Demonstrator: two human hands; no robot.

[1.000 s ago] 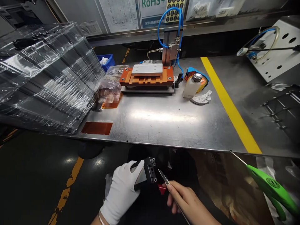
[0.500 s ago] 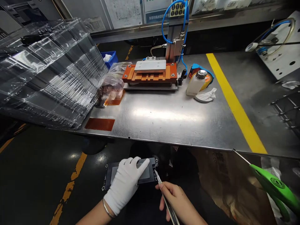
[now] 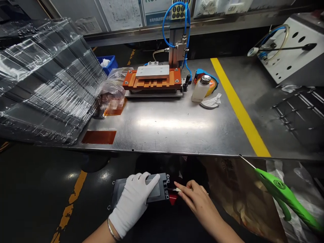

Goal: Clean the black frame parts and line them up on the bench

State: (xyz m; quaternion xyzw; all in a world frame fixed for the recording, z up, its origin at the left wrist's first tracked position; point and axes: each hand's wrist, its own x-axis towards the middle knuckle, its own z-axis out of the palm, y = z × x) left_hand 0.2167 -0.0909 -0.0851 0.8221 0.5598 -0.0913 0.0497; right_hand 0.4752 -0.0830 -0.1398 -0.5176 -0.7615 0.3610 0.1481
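In the head view, my left hand (image 3: 136, 194), in a white glove, grips a flat black rectangular plastic part (image 3: 162, 179) from above. The part has a greyish panel on its face and small ringed lugs at its corners. My bare right hand (image 3: 198, 202) pinches a slim silver knife-like tool (image 3: 177, 190), most of it hidden by the fingers. Its tip points left and meets the part's right end; whether it cuts there I cannot tell.
A steel bench (image 3: 177, 141) runs ahead, carrying an orange press fixture (image 3: 152, 79), a white dispenser bottle (image 3: 199, 89) and a brown film sheet (image 3: 99, 137). Clear plastic trays (image 3: 48, 84) are stacked left. A green-handled tool (image 3: 280, 187) juts in at right.
The tool has swung from slanting up-left to lying nearly level, and my right hand has shifted right and turned. My left hand still holds the part. The view has turned slightly right.
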